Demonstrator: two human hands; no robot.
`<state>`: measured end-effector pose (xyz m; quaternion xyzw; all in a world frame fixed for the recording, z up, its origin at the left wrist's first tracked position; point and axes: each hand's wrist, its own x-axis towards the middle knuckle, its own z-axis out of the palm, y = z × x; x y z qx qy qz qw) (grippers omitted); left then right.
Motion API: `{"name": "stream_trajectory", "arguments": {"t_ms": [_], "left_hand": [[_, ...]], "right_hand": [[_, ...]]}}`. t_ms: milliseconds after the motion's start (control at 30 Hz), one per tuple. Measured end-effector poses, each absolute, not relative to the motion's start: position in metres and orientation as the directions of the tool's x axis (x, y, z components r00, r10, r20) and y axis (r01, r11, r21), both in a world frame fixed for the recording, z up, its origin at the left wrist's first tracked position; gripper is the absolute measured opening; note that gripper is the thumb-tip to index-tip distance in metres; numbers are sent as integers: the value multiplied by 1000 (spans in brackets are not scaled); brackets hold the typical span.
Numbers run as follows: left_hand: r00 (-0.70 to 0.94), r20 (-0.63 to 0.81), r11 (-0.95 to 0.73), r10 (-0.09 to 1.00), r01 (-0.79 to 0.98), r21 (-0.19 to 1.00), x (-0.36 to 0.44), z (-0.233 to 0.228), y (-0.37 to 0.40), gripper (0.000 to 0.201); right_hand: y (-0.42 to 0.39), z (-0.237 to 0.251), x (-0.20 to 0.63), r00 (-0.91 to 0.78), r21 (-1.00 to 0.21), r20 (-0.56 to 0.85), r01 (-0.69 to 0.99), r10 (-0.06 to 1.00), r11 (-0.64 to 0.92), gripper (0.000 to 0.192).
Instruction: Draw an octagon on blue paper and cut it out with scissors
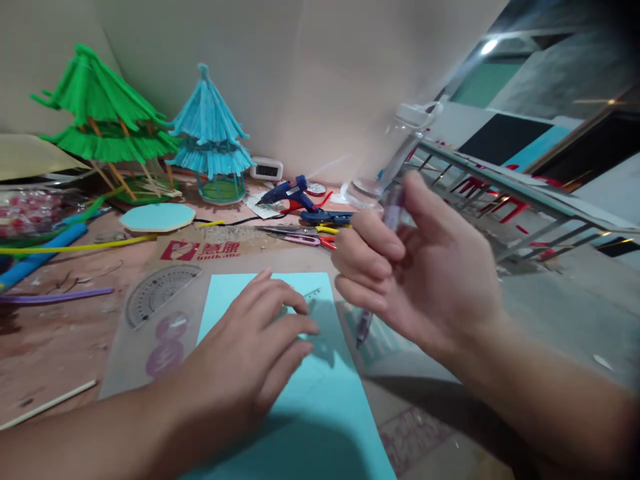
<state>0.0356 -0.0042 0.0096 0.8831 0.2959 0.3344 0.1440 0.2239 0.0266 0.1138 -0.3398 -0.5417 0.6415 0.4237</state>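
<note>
Two hands: sheet area covered by the left hand (265, 340), fingers loosely spread and half-bent, nothing clearly gripped; a pen (365, 324) is wrapped snugly in the fingers of the right hand (425, 273).
Pale blue sheet (330, 387): laid on printed plastic (120, 357) on the counter (50, 360), below the left hand.
Ruler-like marked edge (313, 292): mostly hidden, so whether it's being pressed can't really be told.
Pen step: drawing seems to be in hand; for any line, the tip would need to be brought over the sheet.

Green model pavilion (100, 100), glue gun (290, 191), seemingly a bottle (397, 143)
</note>
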Motion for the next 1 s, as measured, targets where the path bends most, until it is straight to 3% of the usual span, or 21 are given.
{"name": "stream_trajectory", "arguments": {"t_ms": [133,333,567,1000], "left_hand": [[552,546,-775,630,405,484,34,9,-4,16],[547,643,-844,536,358,399,34,11,-9,16],[563,651,-860,509,350,371,33,12,-6,7],[577,631,-855,519,323,407,33,10,-4,6]], "right_hand": [[33,124,201,-361,-902,-21,-396,933,-173,60],[39,123,193,-417,-774,-26,-567,908,-282,54],[41,108,197,-454,-725,-26,-605,891,-329,50],[41,106,196,-454,-741,-37,-585,890,-329,49]]}}
